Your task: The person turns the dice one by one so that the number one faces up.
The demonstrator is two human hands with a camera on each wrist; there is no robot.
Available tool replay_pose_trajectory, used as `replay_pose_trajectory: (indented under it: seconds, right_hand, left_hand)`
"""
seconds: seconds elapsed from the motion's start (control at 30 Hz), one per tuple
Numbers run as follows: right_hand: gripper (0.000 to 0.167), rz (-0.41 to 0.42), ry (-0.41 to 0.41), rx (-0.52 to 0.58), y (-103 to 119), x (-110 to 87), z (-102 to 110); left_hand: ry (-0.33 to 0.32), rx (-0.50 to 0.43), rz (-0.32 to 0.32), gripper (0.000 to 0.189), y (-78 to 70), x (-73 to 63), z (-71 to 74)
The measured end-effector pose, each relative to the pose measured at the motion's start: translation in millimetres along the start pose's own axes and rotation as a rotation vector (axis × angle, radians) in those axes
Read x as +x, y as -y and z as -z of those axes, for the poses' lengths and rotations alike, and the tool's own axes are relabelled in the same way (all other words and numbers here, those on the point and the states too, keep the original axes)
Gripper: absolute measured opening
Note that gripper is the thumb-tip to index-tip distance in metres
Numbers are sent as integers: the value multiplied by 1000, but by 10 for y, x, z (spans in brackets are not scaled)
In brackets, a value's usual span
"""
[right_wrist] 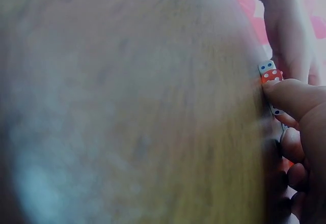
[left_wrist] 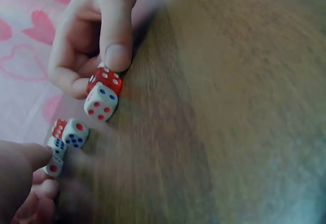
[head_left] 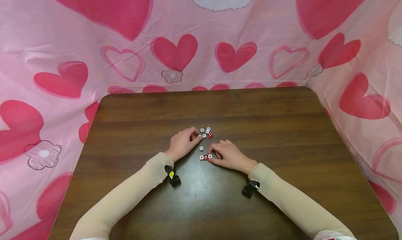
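Note:
Near the middle of the table, my left hand pinches a white die between thumb and finger. Close around it lie a white die, two more white dice behind, and a red die. My right hand grips the white die at the right end of a short row. That row continues with a red die in the middle and a white die at the left. A single white die lies between the row and the group behind.
The brown wooden table has rounded far corners. A pink cloth with hearts hangs along its back and both sides. Each wrist carries a small black camera, the left camera and the right camera both close over the tabletop.

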State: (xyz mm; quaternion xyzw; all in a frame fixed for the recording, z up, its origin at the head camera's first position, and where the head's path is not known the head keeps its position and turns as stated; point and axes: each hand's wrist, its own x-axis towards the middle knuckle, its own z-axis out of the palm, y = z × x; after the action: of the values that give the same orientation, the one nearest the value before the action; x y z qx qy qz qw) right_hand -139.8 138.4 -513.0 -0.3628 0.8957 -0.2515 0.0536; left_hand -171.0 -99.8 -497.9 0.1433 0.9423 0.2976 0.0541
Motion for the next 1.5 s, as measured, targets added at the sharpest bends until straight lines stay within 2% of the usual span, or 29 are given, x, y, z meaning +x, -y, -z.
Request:
replay_pose_trajectory:
  seconds: [0.17, 0.3, 0.4, 0.47, 0.7, 0.8, 0.87, 1.03, 1.23, 1.5]
  right_hand:
    - [18, 10, -8, -8, 12, -8, -7]
    - [19, 13, -10, -9, 26, -3, 0]
    - [18, 9, -8, -10, 30, 3, 8]
    - [17, 6, -7, -9, 30, 5, 15]
    - [17, 3, 3, -8, 24, 11, 0]
    - [18, 3, 0, -2, 24, 14, -3]
    - [18, 1, -5, -1, 23, 14, -2]
    - [18, 0, -17, -3, 13, 9, 0]
    - [18, 12, -25, -5, 4, 9, -9]
    - [18, 10, -28, -5, 2, 0, -8]
  left_hand:
    - [19, -9, -44, 16, 61, -22, 12]
    - [49, -89, -71, 15, 121, -69, 56]
    - [42, -156, -72, 17, 152, -96, 70]
    - [26, -168, -62, 19, 151, -105, 65]
    - [4, -62, -5, 19, 102, -95, 18]
    - [17, -46, -12, 13, 92, -85, 33]
    - [30, -53, -30, 16, 103, -76, 44]
    - [37, -128, -61, 23, 142, -63, 55]
    - [16, -174, -74, 18, 179, -64, 51]
    - [-9, -268, -18, 18, 221, -96, 55]
